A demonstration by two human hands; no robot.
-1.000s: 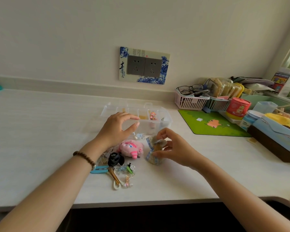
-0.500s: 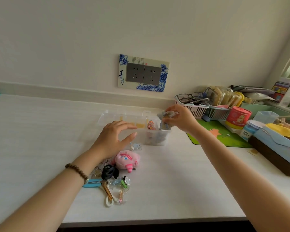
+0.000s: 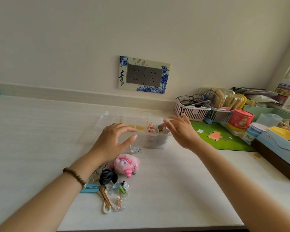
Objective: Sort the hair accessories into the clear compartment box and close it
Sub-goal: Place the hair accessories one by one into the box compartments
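Hovering over the right end of the clear compartment box [image 3: 153, 145], the right hand [image 3: 182, 131] has its fingers straight and spread apart, holding nothing. Just beneath them, in the box's end compartment, lies one blue-and-brown fabric hair tie [image 3: 162, 129]; the compartment beside it holds one pink patterned hair tie [image 3: 151, 128]. The left hand [image 3: 114, 143] arches over the box's front edge, fingers loosely curved with thumb and forefinger apart and gripping nothing. Whether they touch the rim cannot be told. One beaded bracelet [image 3: 75, 175] circles that wrist.

The box stands open on the white table [image 3: 174, 190]. In front of it, toward the person, lies a loose heap of accessories: one pink plush clip [image 3: 126, 164], one black claw clip [image 3: 107, 177], one teal clip [image 3: 90, 188], one green-and-clear clip [image 3: 123, 188], one brown barrette [image 3: 105, 195] and one clear bow clip [image 3: 119, 202]. Right of the box sit two slatted baskets, a pink one [image 3: 191, 112] carrying glasses [image 3: 190, 98] and a pale blue one [image 3: 219, 115], plus one green mat [image 3: 224, 141]. Behind the box, on the wall, one plate frames two sockets [image 3: 144, 75].
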